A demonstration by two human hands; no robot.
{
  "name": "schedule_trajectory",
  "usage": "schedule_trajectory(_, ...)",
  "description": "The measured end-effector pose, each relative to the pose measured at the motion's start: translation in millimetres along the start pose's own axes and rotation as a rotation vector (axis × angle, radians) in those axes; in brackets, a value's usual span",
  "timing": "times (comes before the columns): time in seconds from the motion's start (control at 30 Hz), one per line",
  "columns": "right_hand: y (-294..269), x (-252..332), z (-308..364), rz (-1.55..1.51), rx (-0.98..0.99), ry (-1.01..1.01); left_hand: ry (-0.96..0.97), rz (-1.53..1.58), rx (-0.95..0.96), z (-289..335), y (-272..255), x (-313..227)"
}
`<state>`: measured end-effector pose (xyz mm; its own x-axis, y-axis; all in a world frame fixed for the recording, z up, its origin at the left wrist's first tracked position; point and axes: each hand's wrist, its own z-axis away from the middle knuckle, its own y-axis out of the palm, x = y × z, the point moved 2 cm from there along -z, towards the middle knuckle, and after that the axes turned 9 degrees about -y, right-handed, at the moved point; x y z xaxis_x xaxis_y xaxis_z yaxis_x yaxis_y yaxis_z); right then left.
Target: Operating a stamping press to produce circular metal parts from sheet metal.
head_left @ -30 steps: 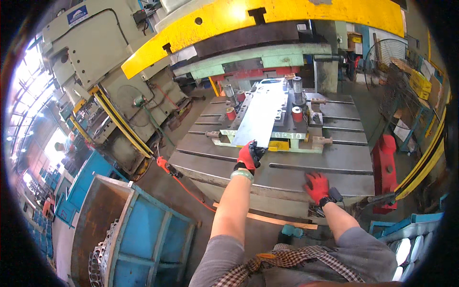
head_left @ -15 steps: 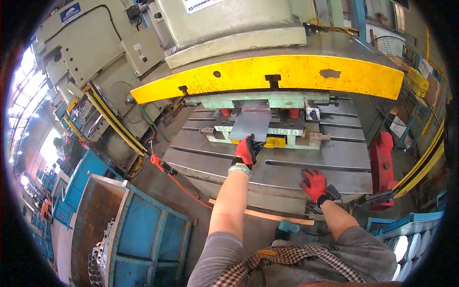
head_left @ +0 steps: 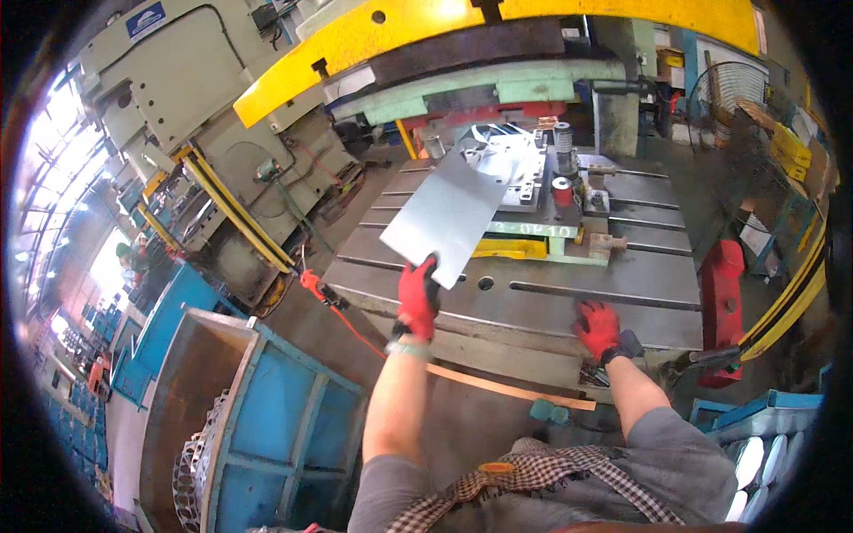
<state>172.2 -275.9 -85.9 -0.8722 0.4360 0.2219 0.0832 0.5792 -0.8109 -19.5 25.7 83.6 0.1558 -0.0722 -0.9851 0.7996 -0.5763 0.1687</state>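
Slotted steel counter: above it, your left hand pinches a smooth, rectangular metal sheet; near the counter's front edge, your right hand rests, fingers released.

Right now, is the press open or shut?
Open: its green upper die hangs above the lower die, with a gap showing between them.

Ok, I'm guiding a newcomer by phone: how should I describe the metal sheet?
Find the yellow beam across the top, then the slotted table below it. Above the table's left part, the red-gloved left hand grips the metal sheet by its near edge. Thin, plain and pale grey, it stands out from the yellow bar beside it and the darker table.
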Motion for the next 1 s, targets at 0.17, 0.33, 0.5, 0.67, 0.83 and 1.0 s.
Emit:
schedule_trajectory(0.17, 6.8, -5.2, -5.9, -0.005, 0.073, 0.01, 0.6, -0.673, -0.35, 158.0, -189.2, -34.1)
schedule_trajectory(0.33, 3.7, 5.2, -6.6, -0.041, 0.022, -0.033, 0.321, -0.047, -0.822, 380.5, -375.4, -54.8)
schedule_trajectory(0.5, 25.5, -20.7, -0.5, -0.016, -0.02, -0.079, 0.494, -0.344, -1.377, 658.5, -460.9, -78.9)
schedule_trajectory(0.67, 88.3, -65.4, -17.9, -0.296, -0.064, 0.043, 0.534, -0.346, -1.68, 817.5, -346.6, -128.5)
schedule_trajectory(0.83, 65.5, 94.5, -97.9, -0.57, 0.011, -0.259, 0.451, -0.424, -1.793, 789.9, -243.2, -183.3)
schedule_trajectory(1.0, 64.9, 311.1, -95.7, -0.905, 0.176, -0.835, 0.074, -0.639, -1.457, 652.1, -227.6, -205.9)
